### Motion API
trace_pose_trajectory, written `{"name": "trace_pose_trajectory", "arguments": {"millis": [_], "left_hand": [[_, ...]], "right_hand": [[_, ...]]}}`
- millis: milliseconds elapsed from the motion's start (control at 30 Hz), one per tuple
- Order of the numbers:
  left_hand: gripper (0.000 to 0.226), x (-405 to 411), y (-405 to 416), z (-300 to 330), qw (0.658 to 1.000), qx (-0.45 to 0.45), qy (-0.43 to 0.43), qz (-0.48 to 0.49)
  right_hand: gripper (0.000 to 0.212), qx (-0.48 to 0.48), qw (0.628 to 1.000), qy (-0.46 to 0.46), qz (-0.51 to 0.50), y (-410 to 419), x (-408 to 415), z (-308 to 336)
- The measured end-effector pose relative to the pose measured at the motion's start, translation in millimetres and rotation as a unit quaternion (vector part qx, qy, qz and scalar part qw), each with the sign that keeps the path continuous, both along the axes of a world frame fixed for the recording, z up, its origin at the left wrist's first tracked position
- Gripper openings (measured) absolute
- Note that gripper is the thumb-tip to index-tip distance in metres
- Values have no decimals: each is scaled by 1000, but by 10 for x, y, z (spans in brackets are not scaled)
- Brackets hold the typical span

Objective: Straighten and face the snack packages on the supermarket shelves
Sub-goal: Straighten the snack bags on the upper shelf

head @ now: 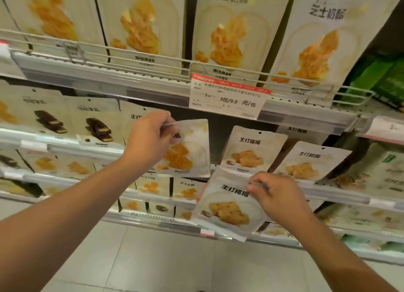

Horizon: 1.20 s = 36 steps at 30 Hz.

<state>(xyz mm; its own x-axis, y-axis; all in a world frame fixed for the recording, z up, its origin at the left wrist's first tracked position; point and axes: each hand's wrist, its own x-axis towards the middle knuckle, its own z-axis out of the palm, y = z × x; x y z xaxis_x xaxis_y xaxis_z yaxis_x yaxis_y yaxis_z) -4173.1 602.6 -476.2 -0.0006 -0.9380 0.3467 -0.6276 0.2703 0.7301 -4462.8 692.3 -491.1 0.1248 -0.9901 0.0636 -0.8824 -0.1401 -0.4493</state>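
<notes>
My left hand [150, 136] pinches the top left corner of a white snack pouch with orange crisps printed on it [188, 151], held in front of the middle shelf. My right hand [275, 195] grips the upper right edge of a second white pouch showing pale biscuits [227, 206], tilted and hanging lower, out in front of the shelves. Behind them, two matching biscuit pouches [251, 151] [310, 162] lean at a slant on the middle shelf. A dark gap lies between my left-hand pouch and these.
Large cream bags [229, 33] stand behind a wire rail [153, 57] on the upper shelf, above a price tag [227, 97]. Chocolate-biscuit pouches [96, 121] fill the left of the middle shelf. Smaller packs [153, 184] sit on lower shelves. Green packages [384, 79] at right. Grey floor below.
</notes>
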Motion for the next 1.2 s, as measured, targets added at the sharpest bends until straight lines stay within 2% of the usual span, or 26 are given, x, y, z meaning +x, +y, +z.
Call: {"name": "trace_pose_trajectory", "arguments": {"millis": [200, 400, 533, 733, 1067, 1200], "left_hand": [[14, 563, 321, -132, 997, 60, -25, 49], [8, 1062, 529, -358, 994, 72, -53, 61], [7, 1271, 612, -478, 995, 75, -48, 52], [13, 1345, 680, -559, 995, 66, -59, 51], [10, 1193, 539, -465, 993, 79, -57, 66], [8, 1164, 513, -467, 992, 96, -40, 66]], "right_hand": [[9, -10, 999, 46, 22, -250, 231, -43], [12, -126, 989, 77, -8, -584, 565, 39], [14, -142, 984, 109, -23, -839, 764, 89], [14, -149, 977, 151, -7, -1125, 892, 26], [20, -117, 967, 226, 17, -1496, 933, 57], [19, -167, 960, 218, 47, -1527, 921, 44]]}}
